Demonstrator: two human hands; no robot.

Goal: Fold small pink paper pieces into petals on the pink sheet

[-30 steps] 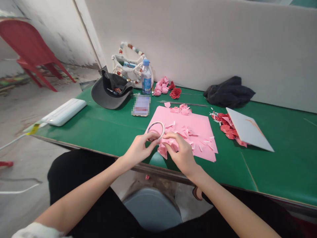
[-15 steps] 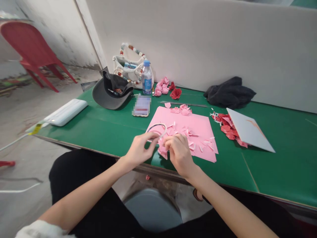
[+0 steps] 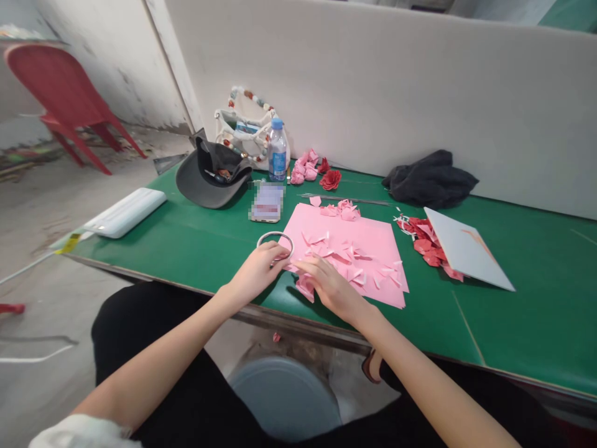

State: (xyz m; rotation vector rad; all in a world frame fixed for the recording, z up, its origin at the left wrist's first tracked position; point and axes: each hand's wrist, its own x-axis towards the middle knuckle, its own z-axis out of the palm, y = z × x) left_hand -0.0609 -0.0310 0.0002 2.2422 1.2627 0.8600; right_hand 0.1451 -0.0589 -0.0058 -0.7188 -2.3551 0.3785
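My left hand (image 3: 261,267) is closed on a roll of white tape (image 3: 290,239), held upright like a ring just over the table's front part. Close beside it, my right hand (image 3: 326,283) points to the left, its fingertips near the left hand's. A folded pink paper piece (image 3: 305,289) hangs under the right hand's fingers, with a shadow beneath it. Under and behind the hands lie pink paper sheets (image 3: 373,233). Several curled pink petals with white strips (image 3: 357,251) are scattered on them.
On the green table (image 3: 196,249) stand a dark cap (image 3: 212,174), a water bottle (image 3: 277,152), a bag (image 3: 233,127) and a phone (image 3: 267,202). Paper flowers (image 3: 331,180), thin wires (image 3: 345,199), a black cloth (image 3: 429,179), and red petals (image 3: 426,244) under a white board (image 3: 469,249) lie farther off.
My left hand has moved slightly left with the tape roll, which has tilted. My right hand's fingers have straightened from a tight curl and reach leftward.
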